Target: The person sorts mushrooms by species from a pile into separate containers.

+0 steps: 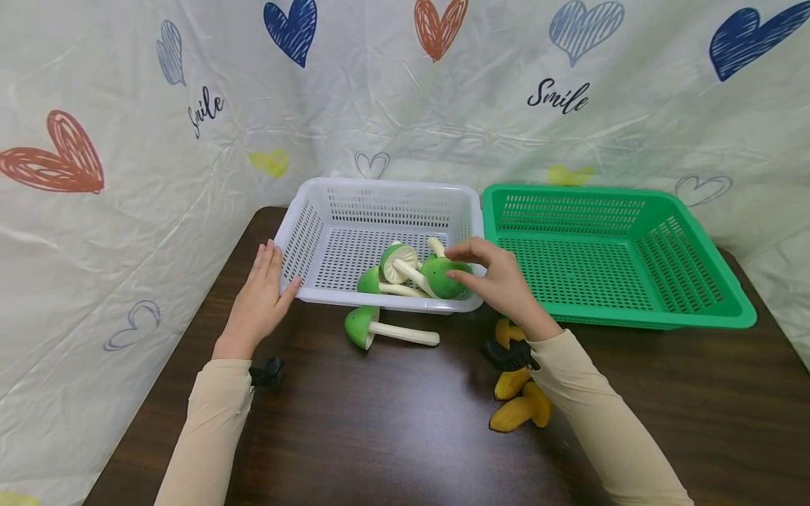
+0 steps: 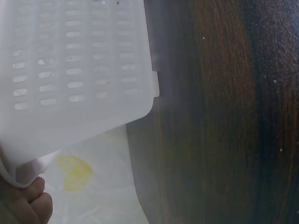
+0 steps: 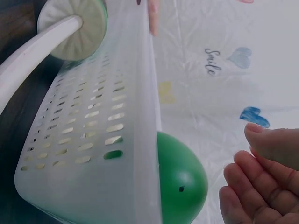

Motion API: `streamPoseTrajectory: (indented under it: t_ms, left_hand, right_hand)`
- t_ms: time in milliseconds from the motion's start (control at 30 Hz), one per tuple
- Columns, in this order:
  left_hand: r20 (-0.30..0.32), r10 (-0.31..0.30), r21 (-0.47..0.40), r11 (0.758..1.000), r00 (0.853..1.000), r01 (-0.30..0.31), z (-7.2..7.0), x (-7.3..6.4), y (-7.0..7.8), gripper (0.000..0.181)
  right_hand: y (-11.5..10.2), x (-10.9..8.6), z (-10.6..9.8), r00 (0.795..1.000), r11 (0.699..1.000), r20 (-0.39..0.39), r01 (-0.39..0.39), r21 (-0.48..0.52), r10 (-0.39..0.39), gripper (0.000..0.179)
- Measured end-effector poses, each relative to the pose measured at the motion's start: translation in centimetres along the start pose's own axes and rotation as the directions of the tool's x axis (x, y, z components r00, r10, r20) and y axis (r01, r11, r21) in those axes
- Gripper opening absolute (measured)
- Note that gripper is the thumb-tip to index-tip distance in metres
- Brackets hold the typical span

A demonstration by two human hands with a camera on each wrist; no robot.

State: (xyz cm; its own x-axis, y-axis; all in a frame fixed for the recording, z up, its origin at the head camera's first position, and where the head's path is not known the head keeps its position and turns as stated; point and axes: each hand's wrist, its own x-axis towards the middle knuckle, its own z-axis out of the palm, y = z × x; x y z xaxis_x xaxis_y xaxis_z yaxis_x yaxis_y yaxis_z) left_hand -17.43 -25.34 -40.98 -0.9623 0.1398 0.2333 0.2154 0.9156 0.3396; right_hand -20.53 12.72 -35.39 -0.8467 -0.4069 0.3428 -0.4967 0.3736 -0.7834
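Observation:
My left hand (image 1: pixel 256 306) rests on the left end of a white slotted basket (image 1: pixel 373 184), its fingers straight along the rim. In the left wrist view, fingertips (image 2: pixel 39 203) show by the basket's corner. At the basket's right front, several toy mushrooms with green caps and white stems lie piled. My right hand (image 1: pixel 496 274) hovers beside the rightmost green mushroom cap (image 1: pixel 443 279). The right wrist view shows a gap between the loosely bent fingers and this cap (image 3: pixel 182 179), which stands above the rim. Another green mushroom (image 1: pixel 361 327) lies on the table before the basket.
A green slotted basket (image 1: pixel 715 320) stands directly right of the white one. Several yellow-orange elongated pieces (image 1: pixel 514 413) lie on the dark wooden table (image 1: pixel 380 436), partly under my right forearm. A white cloth (image 1: pixel 392 91) with printed hearts hangs behind and to the left.

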Motion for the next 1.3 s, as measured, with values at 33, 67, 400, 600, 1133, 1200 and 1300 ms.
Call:
streamPoseTrajectory:
  t_ms: [33,67,400,600,1133,1200,1300]
  left_hand:
    - [0.0,-0.001,0.001,1.0,1.0,0.001,0.0,0.0,0.0,0.073]
    - [0.0,-0.001,0.002,1.0,1.0,0.001,0.0,0.0,0.0,0.073]
    - [-0.001,-0.003,-0.002,1.0,1.0,0.003,0.1,-0.1,0.0,0.073]
    - [-0.004,-0.006,-0.011,1.0,1.0,0.006,0.1,-0.1,-0.1,0.073]
    - [-0.015,-0.005,-0.017,1.0,1.0,0.005,0.2,0.0,-0.1,0.073]
    - [-0.012,-0.007,-0.019,1.0,1.0,0.006,0.2,0.0,-0.1,0.073]
    - [-0.012,-0.006,-0.018,1.0,1.0,0.006,0.2,0.0,-0.1,0.073]
  right_hand:
    - [-0.1,-0.1,0.0,1.0,1.0,0.002,0.007,-0.005,-0.007,0.025]
    - [-0.2,-0.2,0.0,1.0,1.0,0.004,0.013,-0.009,-0.013,0.025]
    - [-1.4,-1.7,0.1,0.997,0.997,0.016,0.074,-0.037,-0.074,0.027]
    - [-2.0,-2.7,0.4,0.984,0.982,0.027,0.177,-0.067,-0.175,0.027]
    - [-2.2,-5.3,2.0,0.94,0.94,0.101,0.333,-0.073,-0.325,0.031]
    - [-2.1,-5.6,2.3,0.942,0.943,0.114,0.325,-0.072,-0.316,0.031]
    - [-2.0,-6.0,2.7,0.946,0.948,0.117,0.312,-0.065,-0.303,0.03]
